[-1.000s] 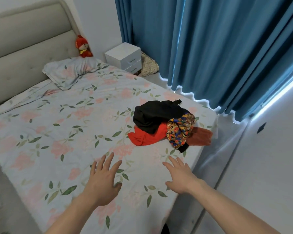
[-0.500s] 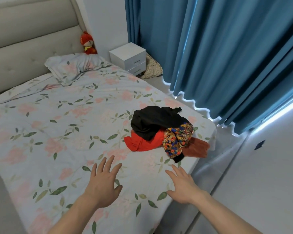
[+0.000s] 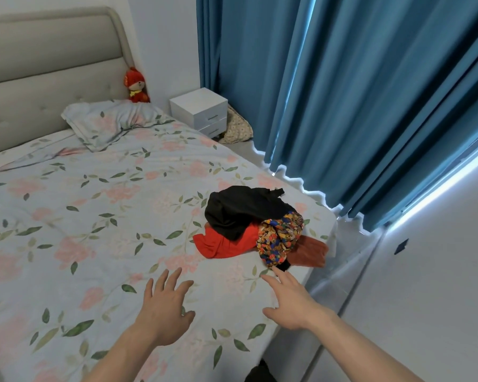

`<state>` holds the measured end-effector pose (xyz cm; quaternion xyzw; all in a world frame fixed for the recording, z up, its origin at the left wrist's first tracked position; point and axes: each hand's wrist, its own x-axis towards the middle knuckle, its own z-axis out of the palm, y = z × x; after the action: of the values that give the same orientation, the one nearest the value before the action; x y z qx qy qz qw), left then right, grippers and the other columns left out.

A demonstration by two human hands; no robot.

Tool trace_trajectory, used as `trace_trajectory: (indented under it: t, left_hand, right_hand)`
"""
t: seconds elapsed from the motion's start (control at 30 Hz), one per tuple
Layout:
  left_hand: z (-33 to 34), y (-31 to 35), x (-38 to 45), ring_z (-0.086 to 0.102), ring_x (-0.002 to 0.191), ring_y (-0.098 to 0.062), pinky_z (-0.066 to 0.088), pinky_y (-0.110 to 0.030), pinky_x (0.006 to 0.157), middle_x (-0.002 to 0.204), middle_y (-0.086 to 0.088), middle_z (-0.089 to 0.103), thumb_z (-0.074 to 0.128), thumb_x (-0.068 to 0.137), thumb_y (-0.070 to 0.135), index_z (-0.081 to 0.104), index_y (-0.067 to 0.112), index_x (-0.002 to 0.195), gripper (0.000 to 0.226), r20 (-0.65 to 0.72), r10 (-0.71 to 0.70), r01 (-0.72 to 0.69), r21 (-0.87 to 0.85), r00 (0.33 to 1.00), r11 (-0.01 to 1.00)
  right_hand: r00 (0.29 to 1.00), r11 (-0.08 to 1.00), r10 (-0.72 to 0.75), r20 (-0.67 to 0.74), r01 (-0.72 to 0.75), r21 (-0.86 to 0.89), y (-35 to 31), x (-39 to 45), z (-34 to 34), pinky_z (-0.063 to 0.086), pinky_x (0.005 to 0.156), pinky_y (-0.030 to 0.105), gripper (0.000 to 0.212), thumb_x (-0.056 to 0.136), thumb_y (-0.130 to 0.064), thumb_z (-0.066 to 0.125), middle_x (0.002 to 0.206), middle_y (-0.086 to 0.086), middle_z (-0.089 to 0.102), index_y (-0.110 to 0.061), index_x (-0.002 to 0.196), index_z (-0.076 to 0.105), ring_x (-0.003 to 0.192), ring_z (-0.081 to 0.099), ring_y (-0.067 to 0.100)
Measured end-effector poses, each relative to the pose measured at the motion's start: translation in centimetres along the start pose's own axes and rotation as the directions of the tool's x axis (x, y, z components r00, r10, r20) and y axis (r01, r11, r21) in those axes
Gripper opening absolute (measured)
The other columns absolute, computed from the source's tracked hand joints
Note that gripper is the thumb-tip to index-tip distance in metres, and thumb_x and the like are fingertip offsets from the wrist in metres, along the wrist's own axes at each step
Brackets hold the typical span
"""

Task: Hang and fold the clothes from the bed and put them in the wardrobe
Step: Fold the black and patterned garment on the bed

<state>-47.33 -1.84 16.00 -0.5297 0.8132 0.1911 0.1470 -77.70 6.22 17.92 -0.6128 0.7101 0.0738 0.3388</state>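
nothing looks folded or hung yet: the clothes pile [image 3: 257,230] lies heaped on the bed [image 3: 94,216], apparently untouched, with the left hand [image 3: 164,310] and right hand [image 3: 290,301] spread wide, empty, near it.

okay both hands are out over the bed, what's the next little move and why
Probably reach the right hand on to the clothes pile and grip the patterned piece. Its fingertips are almost at that edge, both hands are open and empty, and the left hand is farther back.

Soft matt floral cotton-like bedsheet [image 3: 94,230]; crumpled matt black cloth garment [image 3: 238,210] at two o'clock of it; smooth white laminate nightstand [image 3: 199,108]; padded grey upholstered headboard [image 3: 47,73].
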Motion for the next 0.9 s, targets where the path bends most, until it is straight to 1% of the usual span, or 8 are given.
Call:
trace_trajectory:
  t: [0.17,0.3,0.43,0.53,0.67,0.77,0.83,0.9]
  left_hand:
    - [-1.7,2.4,5.2,-0.009,0.159,-0.028,-0.001,-0.054,0.127,0.173,0.002,-0.004,0.050,0.095,0.059,0.023,0.039,0.160,0.073,-0.048,0.007,-0.007,0.000,0.999,1.000]
    - [-2.1,6.0,11.5,-0.006,0.159,-0.028,-0.001,-0.052,0.127,0.173,0.001,-0.002,0.050,0.094,0.059,0.023,0.039,0.160,0.074,-0.026,-0.017,0.017,0.015,1.000,1.000]
    - [-2.3,11.6,20.2,0.000,0.159,-0.027,0.005,-0.053,0.128,0.172,0.001,0.004,0.054,0.094,0.055,0.026,0.037,0.158,0.073,0.039,-0.074,0.075,-0.026,0.996,0.997]
    - [-2.7,16.7,26.7,0.007,0.158,-0.028,0.009,-0.051,0.127,0.172,0.000,0.009,0.058,0.093,0.052,0.030,0.036,0.157,0.071,0.142,-0.099,0.106,-0.043,0.985,0.993]
    - [-3.4,22.3,35.1,0.022,0.153,-0.031,0.021,-0.052,0.122,0.169,-0.001,0.018,0.060,0.091,0.050,0.035,0.038,0.153,0.069,0.215,-0.138,0.169,-0.133,0.967,0.977]
    - [-3.5,25.2,40.1,0.035,0.144,-0.034,0.034,-0.049,0.117,0.163,-0.003,0.027,0.062,0.089,0.047,0.041,0.036,0.149,0.065,0.292,-0.174,0.259,-0.283,0.940,0.924]
    - [-2.7,26.4,42.7,0.038,0.142,-0.035,0.039,-0.045,0.114,0.161,-0.007,0.028,0.065,0.089,0.041,0.042,0.032,0.150,0.066,0.357,-0.208,0.349,-0.395,0.911,0.850]
    - [-1.5,27.1,44.8,0.043,0.138,-0.035,0.044,-0.044,0.111,0.159,-0.011,0.029,0.067,0.090,0.037,0.044,0.028,0.152,0.067,0.420,-0.253,0.451,-0.485,0.872,0.749]
  right_hand:
    - [1.000,0.999,0.022,0.010,-0.022,0.023,4.3,3.2,-2.2,0.011,0.130,0.049,0.088,0.097,-0.048,0.059,0.174,-0.001,-0.010,-0.030,0.167,0.009,0.161,-0.006,0.027]
    - [0.999,0.998,0.026,0.036,-0.028,0.061,9.8,8.2,-4.2,0.010,0.130,0.048,0.088,0.097,-0.049,0.059,0.174,-0.004,-0.011,-0.032,0.167,0.007,0.161,-0.009,0.027]
    - [0.998,0.997,0.022,0.059,-0.026,0.074,17.1,15.1,-7.9,0.009,0.130,0.049,0.088,0.097,-0.049,0.059,0.174,-0.005,-0.011,-0.033,0.166,0.009,0.161,-0.008,0.029]
    - [0.994,0.997,0.033,0.102,-0.040,0.061,22.9,19.0,-10.9,0.009,0.130,0.051,0.086,0.096,-0.050,0.058,0.174,-0.005,-0.008,-0.035,0.166,0.009,0.161,-0.005,0.031]
    - [0.992,0.995,0.047,0.114,-0.057,0.080,29.5,22.6,-14.2,0.013,0.129,0.052,0.085,0.094,-0.050,0.056,0.174,-0.004,-0.001,-0.033,0.165,0.014,0.160,0.002,0.030]
    - [0.992,0.995,0.063,0.113,-0.071,0.069,33.2,24.6,-15.8,0.014,0.129,0.048,0.085,0.092,-0.049,0.058,0.173,-0.003,0.002,-0.033,0.165,0.016,0.160,0.005,0.028]
    - [0.991,0.995,0.065,0.118,-0.073,0.069,34.8,25.8,-16.3,0.014,0.129,0.047,0.084,0.093,-0.048,0.058,0.173,-0.003,0.002,-0.034,0.164,0.016,0.160,0.006,0.029]
    - [0.990,0.994,0.064,0.122,-0.075,0.082,35.9,27.0,-16.5,0.014,0.129,0.047,0.083,0.093,-0.048,0.057,0.173,-0.003,0.001,-0.035,0.164,0.015,0.160,0.005,0.029]
